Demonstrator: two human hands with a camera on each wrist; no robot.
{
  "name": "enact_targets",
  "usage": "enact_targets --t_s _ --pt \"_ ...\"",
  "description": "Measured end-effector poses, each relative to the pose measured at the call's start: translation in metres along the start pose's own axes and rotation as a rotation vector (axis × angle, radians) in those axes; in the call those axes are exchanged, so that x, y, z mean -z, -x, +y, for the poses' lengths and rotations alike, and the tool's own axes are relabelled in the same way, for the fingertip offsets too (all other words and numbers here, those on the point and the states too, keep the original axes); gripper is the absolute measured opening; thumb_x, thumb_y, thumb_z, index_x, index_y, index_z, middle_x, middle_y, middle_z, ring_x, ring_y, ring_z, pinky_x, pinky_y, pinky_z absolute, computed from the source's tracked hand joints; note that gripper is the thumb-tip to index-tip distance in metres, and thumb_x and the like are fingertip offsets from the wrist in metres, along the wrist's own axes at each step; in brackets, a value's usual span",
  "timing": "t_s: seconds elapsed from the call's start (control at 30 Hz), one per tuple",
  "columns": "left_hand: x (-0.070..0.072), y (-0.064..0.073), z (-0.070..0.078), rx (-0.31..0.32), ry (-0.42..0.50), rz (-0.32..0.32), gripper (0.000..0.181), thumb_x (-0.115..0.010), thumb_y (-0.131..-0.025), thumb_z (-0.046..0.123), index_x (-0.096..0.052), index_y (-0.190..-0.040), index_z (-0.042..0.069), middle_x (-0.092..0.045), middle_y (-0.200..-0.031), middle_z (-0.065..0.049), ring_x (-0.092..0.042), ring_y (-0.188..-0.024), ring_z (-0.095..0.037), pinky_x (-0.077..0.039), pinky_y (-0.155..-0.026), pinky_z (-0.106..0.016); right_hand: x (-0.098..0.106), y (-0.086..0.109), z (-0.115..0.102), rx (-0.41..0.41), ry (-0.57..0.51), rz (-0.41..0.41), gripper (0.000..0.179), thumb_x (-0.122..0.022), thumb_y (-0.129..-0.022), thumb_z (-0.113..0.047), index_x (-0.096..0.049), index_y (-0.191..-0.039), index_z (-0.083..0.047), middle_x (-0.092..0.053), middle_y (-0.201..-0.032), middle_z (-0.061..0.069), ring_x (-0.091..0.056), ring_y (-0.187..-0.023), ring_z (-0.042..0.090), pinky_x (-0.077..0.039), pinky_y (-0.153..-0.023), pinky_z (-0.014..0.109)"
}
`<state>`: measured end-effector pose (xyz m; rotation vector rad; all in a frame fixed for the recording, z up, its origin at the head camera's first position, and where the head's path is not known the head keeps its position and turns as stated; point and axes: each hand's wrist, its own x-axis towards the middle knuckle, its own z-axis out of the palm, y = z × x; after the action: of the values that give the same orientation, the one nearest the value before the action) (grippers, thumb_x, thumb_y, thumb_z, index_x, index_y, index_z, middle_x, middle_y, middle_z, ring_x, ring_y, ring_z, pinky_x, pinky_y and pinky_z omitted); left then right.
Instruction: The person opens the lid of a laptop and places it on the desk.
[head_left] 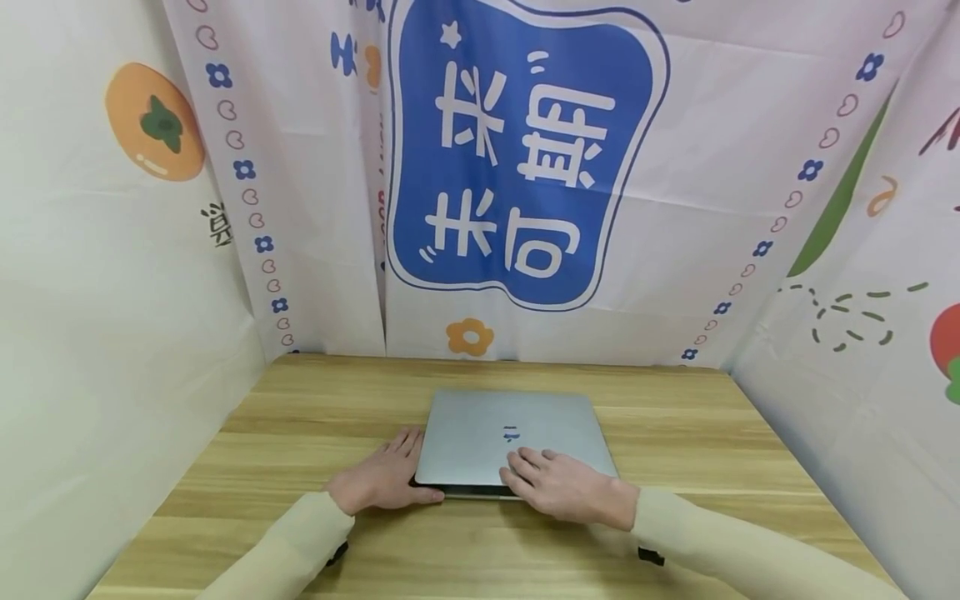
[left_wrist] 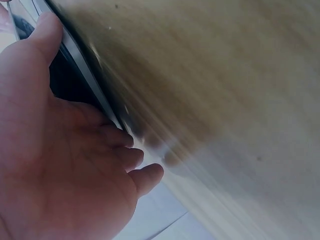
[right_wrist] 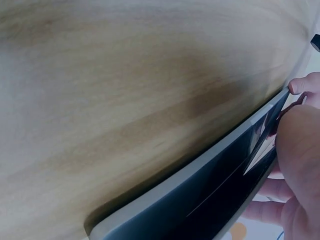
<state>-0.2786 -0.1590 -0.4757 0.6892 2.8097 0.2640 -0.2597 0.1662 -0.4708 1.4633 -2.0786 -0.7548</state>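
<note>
Silver laptop (head_left: 465, 433) mid-table on wood grain, lid slightly raised, with narrow dark gap along front edge.
Left hand (head_left: 385, 478) at front left corner, fingers extended beside left edge, thumb by front edge; right hand (head_left: 558, 487) with fingers extended over lid, near front edge, pressing or merely resting: cannot tell. White printed cloth (head_left: 330, 275) behind.

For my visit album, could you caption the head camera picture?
Right hand on a silver laptop barely ajar, left hand along its side, wooden table beneath.
</note>
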Motion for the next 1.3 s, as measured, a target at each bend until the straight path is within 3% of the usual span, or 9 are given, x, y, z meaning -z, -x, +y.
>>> enact_targets --t_s 0.3,0.6,0.73,1.13,1.3 --pt "0.003 0.0 0.0 -0.014 0.019 -0.008 0.111 -0.056 -0.085 0.071 -0.015 -0.155 -0.004 -0.011 -0.163 -0.024 -0.012 -0.152 -0.039 -0.022 -0.12 -0.059 0.002 0.001 0.003 0.007 -0.003 -0.022 0.037 -0.04 -0.107 -0.019 -0.045 -0.142 -0.009 -0.059 -0.137 0.01 -0.061 -0.122 0.021 -0.058 -0.089 0.029" --pt "0.006 0.003 0.004 -0.028 0.057 -0.016 0.108 -0.057 -0.086 0.069 -0.013 -0.156 -0.002 -0.011 -0.163 -0.024 -0.012 -0.151 -0.04 -0.023 -0.12 -0.059 0.005 0.004 0.007 0.009 -0.028 -0.02 0.042 -0.049 -0.104 -0.02 -0.044 -0.144 -0.009 -0.058 -0.139 0.011 -0.061 -0.123 0.021 -0.058 -0.089 0.029" --pt "0.006 0.005 0.005 -0.017 0.075 -0.027 0.109 -0.056 -0.087 0.069 -0.011 -0.156 -0.002 -0.009 -0.163 -0.024 -0.011 -0.152 -0.04 -0.022 -0.12 -0.058 0.01 0.004 0.008 0.001 -0.057 -0.056 0.047 -0.054 -0.102 -0.02 -0.042 -0.146 -0.009 -0.056 -0.142 0.011 -0.059 -0.126 0.022 -0.057 -0.091 0.031" --pt "0.006 0.006 0.007 -0.038 0.098 -0.014 0.108 -0.058 -0.086 0.068 -0.013 -0.156 -0.001 -0.007 -0.163 -0.026 -0.011 -0.151 -0.041 -0.023 -0.119 -0.059 0.022 0.003 0.013 -0.016 -0.101 -0.119 0.049 -0.054 -0.101 -0.013 -0.04 -0.148 -0.007 -0.051 -0.147 0.013 -0.055 -0.131 0.025 -0.055 -0.097 0.034" --pt "0.006 0.006 0.008 -0.037 0.112 -0.007 0.109 -0.06 -0.085 0.068 -0.015 -0.156 -0.002 -0.008 -0.162 -0.028 -0.011 -0.151 -0.042 -0.023 -0.119 -0.059 0.024 0.004 0.016 -0.019 -0.099 -0.106 0.05 -0.055 -0.099 -0.012 -0.041 -0.148 -0.008 -0.052 -0.147 0.013 -0.054 -0.132 0.024 -0.055 -0.098 0.033"
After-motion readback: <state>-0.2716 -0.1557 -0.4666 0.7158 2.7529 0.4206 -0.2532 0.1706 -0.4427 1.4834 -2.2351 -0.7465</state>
